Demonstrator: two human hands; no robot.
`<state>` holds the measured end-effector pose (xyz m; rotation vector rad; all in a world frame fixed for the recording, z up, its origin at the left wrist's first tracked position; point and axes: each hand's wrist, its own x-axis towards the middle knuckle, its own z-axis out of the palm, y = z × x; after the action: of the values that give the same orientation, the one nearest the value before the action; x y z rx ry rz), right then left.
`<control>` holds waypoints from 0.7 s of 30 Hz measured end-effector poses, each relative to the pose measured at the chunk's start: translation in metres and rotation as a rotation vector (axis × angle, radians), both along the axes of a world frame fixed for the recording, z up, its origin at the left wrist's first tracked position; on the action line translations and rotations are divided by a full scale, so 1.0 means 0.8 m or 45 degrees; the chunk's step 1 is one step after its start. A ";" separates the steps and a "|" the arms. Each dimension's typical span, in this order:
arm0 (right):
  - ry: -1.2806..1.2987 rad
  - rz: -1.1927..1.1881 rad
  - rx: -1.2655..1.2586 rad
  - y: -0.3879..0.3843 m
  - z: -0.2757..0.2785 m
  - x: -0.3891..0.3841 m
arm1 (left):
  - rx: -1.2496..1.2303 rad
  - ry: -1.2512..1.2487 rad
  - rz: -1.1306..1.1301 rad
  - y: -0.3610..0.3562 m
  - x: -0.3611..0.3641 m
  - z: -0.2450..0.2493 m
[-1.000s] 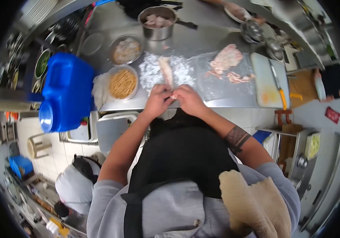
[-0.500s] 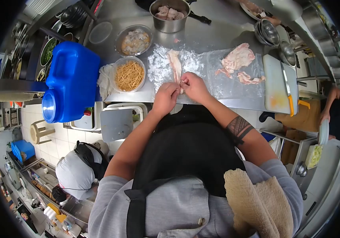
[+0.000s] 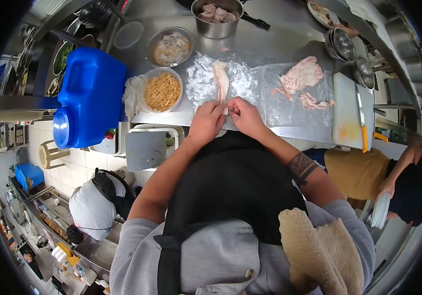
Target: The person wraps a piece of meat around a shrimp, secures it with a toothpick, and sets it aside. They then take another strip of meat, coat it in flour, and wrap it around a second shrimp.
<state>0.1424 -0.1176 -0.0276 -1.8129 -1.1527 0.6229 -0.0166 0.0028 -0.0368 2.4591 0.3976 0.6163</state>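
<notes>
A long, pale strip of raw meat (image 3: 220,78) lies lengthwise on a patch of white powder (image 3: 201,78) spread on the steel table. My left hand (image 3: 208,119) is closed at the strip's near end, fingers bent over it. Beside it, my right hand (image 3: 245,117) pinches at the same end, its fingertips almost meeting the left ones. A small pale bit of the meat shows between the hands; the rest of that end is hidden by my fingers. To the right, larger pieces of raw meat (image 3: 302,74) rest on a clear plastic sheet (image 3: 297,115).
Left of the powder stand a tub of thin brown sticks (image 3: 162,92), a bowl of raw seafood or meat (image 3: 171,48) and a blue jug (image 3: 90,93). A pot (image 3: 217,27) is behind. Rightward lies a cutting board (image 3: 345,103) with a yellow-handled knife (image 3: 362,118). A person carries plates (image 3: 380,210).
My hands stay at the strip's near end, with the fingers shifted slightly and more of the pale end showing between them. The person with plates has come closer on the right.
</notes>
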 end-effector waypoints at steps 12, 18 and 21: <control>-0.079 0.135 0.114 0.008 -0.011 0.012 | -0.016 0.273 0.005 0.013 0.029 0.020; -0.023 0.015 0.006 0.026 -0.002 0.026 | -0.350 0.421 0.024 0.045 0.052 0.032; -0.134 0.009 -0.024 0.040 -0.013 0.033 | -0.522 0.448 0.221 0.060 0.059 0.014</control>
<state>0.1686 -0.0858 -0.0377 -1.8776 -1.2271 0.5494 0.0307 0.0512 -0.0256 2.1432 0.7973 0.1404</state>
